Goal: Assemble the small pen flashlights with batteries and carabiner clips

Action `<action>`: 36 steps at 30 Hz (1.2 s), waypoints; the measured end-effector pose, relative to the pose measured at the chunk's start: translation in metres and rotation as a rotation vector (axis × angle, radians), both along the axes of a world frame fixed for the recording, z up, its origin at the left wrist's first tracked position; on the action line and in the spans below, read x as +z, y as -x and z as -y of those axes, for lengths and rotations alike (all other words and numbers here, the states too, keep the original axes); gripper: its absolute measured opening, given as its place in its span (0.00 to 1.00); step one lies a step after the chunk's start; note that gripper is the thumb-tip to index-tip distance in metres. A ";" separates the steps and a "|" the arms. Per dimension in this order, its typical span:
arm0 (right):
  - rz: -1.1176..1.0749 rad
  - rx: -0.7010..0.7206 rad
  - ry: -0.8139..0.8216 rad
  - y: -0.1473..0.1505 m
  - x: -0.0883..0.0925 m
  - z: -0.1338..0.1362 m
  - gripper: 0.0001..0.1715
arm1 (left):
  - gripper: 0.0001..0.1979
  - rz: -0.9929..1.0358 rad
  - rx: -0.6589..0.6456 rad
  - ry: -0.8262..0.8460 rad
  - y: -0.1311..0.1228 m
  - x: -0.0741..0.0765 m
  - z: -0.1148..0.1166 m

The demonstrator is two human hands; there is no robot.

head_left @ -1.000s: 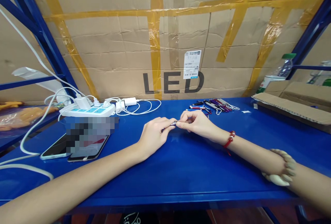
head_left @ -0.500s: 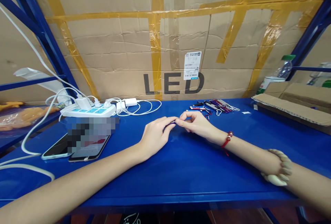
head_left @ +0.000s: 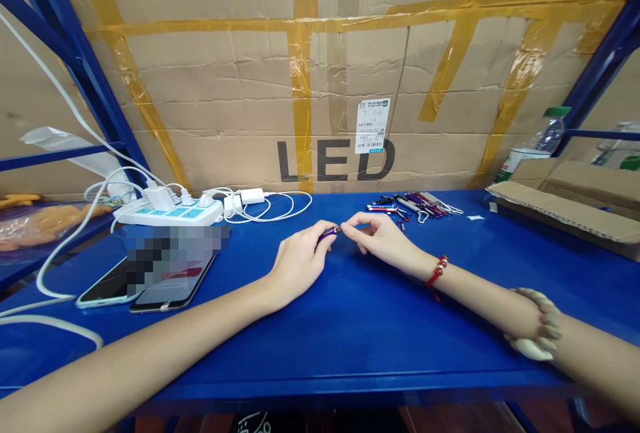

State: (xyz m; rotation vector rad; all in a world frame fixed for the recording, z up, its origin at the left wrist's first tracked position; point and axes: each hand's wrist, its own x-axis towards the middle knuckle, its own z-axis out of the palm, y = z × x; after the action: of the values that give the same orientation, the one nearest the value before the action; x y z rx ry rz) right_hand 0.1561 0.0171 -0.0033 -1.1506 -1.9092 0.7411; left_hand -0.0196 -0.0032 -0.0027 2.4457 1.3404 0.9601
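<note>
My left hand [head_left: 300,263] is closed around a small purple metal tube [head_left: 327,234], the size of a keychain flashlight. Its silver and dark end sticks out past the thumb and forefinger. My right hand [head_left: 375,236] pinches with thumb and forefinger at the dark tip of that tube; whether the tip is a separate part cannot be made out. Both hands are low over the blue tabletop [head_left: 320,333]. Behind my right hand lies a pile of similar slim metal tubes [head_left: 425,205] in red, purple, silver and black, some with carabiner clips.
A white power strip [head_left: 170,213] with plugs and cables stands at the left. Two phones [head_left: 175,286] lie in front of it. At the right is an open cardboard box [head_left: 565,209], with a plastic bottle [head_left: 533,143] behind it. A large taped carton [head_left: 225,99] forms the back.
My fingers have shifted slightly, so more of the purple tube and its silver end shows. My right fingertips have tilted at the tip. The pile looks the same.
</note>
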 end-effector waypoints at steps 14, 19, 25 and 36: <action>1.034 -0.573 -0.117 -0.005 0.001 0.008 0.41 | 0.12 0.014 0.042 0.029 0.000 0.001 0.000; 1.071 -0.576 -0.142 -0.007 0.010 0.009 0.32 | 0.12 0.005 0.042 0.030 0.000 0.001 0.000; 0.980 -0.351 -0.313 -0.010 0.007 0.006 0.20 | 0.12 -0.008 0.044 0.036 -0.001 0.001 0.000; 0.770 -0.234 -0.437 -0.004 0.003 0.010 0.23 | 0.12 -0.010 0.075 0.060 -0.001 0.001 0.000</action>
State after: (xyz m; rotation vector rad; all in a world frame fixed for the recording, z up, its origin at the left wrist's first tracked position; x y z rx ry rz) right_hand 0.1604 0.0071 -0.0002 -1.4481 -2.3153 -0.3037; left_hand -0.0182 -0.0029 -0.0013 2.3740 1.4525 0.9120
